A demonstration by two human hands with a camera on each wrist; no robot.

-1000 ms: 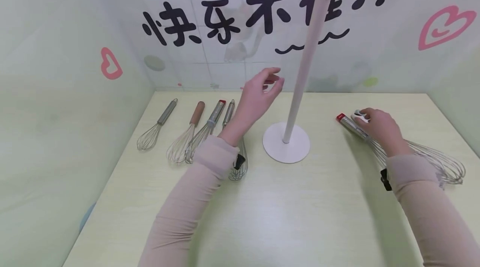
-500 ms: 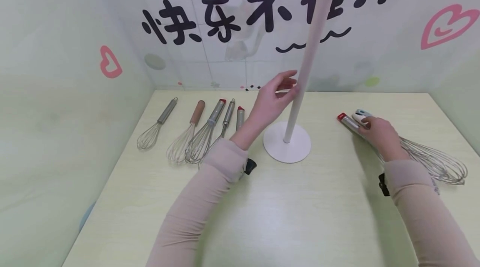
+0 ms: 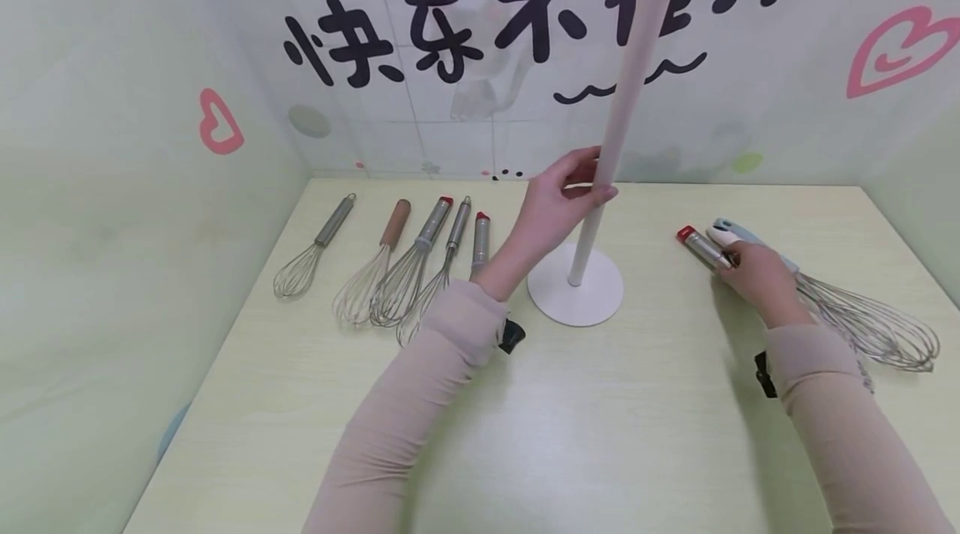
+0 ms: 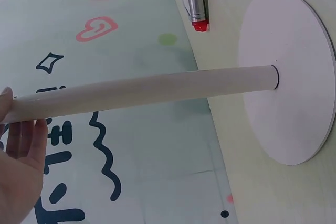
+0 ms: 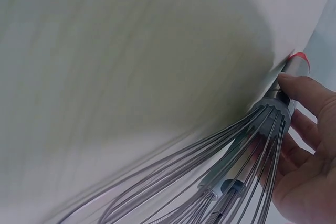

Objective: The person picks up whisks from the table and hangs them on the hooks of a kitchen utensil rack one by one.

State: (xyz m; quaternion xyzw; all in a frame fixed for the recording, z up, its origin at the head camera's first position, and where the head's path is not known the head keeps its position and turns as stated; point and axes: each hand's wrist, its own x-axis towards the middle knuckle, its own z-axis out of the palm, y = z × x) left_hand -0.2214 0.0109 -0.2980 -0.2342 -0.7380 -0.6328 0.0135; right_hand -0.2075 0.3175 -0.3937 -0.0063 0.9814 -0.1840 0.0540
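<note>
My left hand (image 3: 558, 201) holds the pole of a white stand (image 3: 626, 92), thumb in front and fingers behind it. The stand's round base (image 4: 289, 108) is on the table, and its hooked top is partly cut off in the head view. At the right, my right hand (image 3: 761, 280) grips the silver handle of a red-tipped whisk (image 3: 702, 247) between thumb and fingers. Its wires (image 5: 210, 156) show in the right wrist view. Right beside that hand lies a second whisk (image 3: 870, 317) with a light blue and white handle, partly hidden by the hand.
Several whisks lie left of the stand: a grey-handled one (image 3: 313, 247), a brown-handled one (image 3: 395, 223), a red-tipped one (image 3: 432, 222), a thin steel one (image 3: 457, 226), and another red-tipped one (image 3: 482, 242) partly behind my left arm. A printed backdrop (image 3: 450, 142) borders the table.
My left hand has moved right from beside the pole and now holds it. My right hand has shifted from near the blue-and-white handle onto the red-tipped whisk's handle.
</note>
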